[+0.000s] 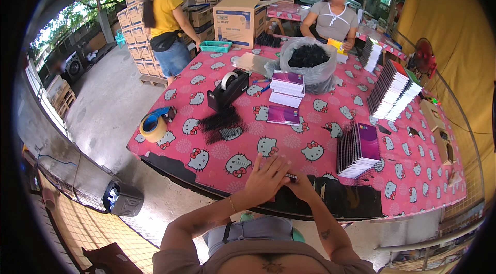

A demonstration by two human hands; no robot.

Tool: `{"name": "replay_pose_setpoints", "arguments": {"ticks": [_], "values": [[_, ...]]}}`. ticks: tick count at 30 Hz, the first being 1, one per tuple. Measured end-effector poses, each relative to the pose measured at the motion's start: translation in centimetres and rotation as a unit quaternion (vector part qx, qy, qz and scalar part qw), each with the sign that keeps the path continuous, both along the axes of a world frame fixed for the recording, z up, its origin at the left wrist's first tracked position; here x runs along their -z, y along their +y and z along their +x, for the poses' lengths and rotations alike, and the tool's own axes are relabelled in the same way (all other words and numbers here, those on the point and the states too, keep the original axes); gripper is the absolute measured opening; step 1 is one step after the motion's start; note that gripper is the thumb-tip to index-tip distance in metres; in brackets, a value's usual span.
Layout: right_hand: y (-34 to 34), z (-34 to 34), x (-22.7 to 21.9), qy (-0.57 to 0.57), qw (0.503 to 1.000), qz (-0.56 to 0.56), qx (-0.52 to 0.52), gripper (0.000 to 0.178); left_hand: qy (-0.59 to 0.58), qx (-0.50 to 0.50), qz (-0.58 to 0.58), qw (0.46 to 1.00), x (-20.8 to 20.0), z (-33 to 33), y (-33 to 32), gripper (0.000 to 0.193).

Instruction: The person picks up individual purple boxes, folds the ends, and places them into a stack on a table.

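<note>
Your left hand (267,177) lies flat, fingers extended, over a mostly hidden dark strip (292,176), apparently steadying it; right hand (300,187) at its right end, grip can't tell. Notebook pile (357,150) right of your hands, coils aligned, likely for neatness.

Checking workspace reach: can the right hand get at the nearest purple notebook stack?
Probably yes: only tablecloth shows between the right hand and the notebook stack.
</note>
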State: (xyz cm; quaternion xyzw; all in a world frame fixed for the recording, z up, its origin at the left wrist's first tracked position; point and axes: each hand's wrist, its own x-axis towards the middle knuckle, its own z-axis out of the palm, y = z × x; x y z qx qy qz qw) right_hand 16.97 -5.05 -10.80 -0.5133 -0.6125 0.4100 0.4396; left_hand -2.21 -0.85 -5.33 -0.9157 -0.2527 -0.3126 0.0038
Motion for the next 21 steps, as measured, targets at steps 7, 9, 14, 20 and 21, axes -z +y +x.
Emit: {"name": "replay_pose_setpoints", "arguments": {"ticks": [7,9,14,20,21], "values": [[-2.5,-0.7,-4.4,0.031,0.994,0.005,0.100,0.035,-0.043,0.030,-0.015,0.999,0.0,0.3,0.0,0.021],[-3.2,-1.0,-4.1,0.023,0.990,0.025,0.134,0.033,-0.043,0.027,-0.061,0.997,-0.3,0.5,-0.4,0.019],[-3.8,-1.6,-3.2,0.015,0.983,0.014,0.181,0.029,-0.033,0.018,-0.067,0.997,-0.9,0.5,-0.6,0.017],[-3.6,-1.7,-1.3,0.123,0.979,0.013,0.163,0.026,-0.025,0.010,-0.096,0.995,-0.9,0.5,-0.3,0.014],[-3.5,-1.6,-1.3,0.116,0.979,0.003,0.166,0.026,-0.022,0.010,-0.091,0.996,-0.7,0.5,0.0,0.014]]}}
